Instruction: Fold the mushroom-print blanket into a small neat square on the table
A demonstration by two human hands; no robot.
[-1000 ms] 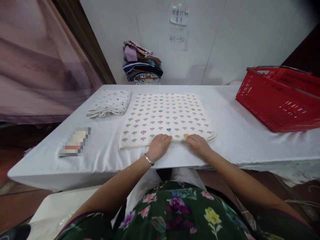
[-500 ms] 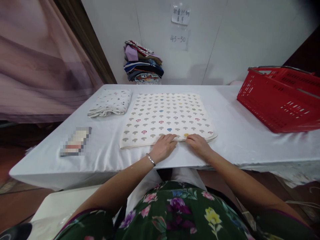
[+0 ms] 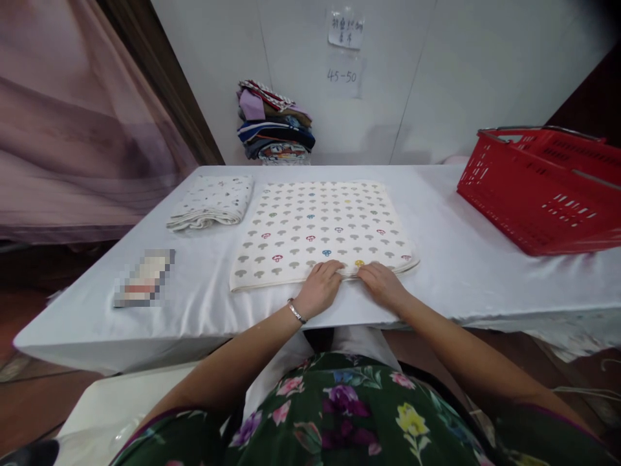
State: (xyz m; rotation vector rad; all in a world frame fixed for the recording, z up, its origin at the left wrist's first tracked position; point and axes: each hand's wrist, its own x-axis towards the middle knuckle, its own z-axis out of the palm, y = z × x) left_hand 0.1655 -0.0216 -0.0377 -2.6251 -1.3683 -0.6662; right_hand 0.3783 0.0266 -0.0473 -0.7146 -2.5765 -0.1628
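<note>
Mid-frame, our mushroom-print cloth (image 3: 310,226) lies flat on the white-covered table (image 3: 466,275). Just below centre, our left hand (image 3: 319,287) and right hand (image 3: 385,287) rest half-curled at its near edge; whether they pinch it, we cannot tell. Light, even pressure should keep its layers flush.

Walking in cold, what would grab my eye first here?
Probably the bright red basket, at the right end of the white-covered table. Next comes the cream mushroom-print cloth lying flat in the middle, with the left hand and right hand at its near edge. A colourful fabric stack also stands out beyond the table's far edge.
</note>
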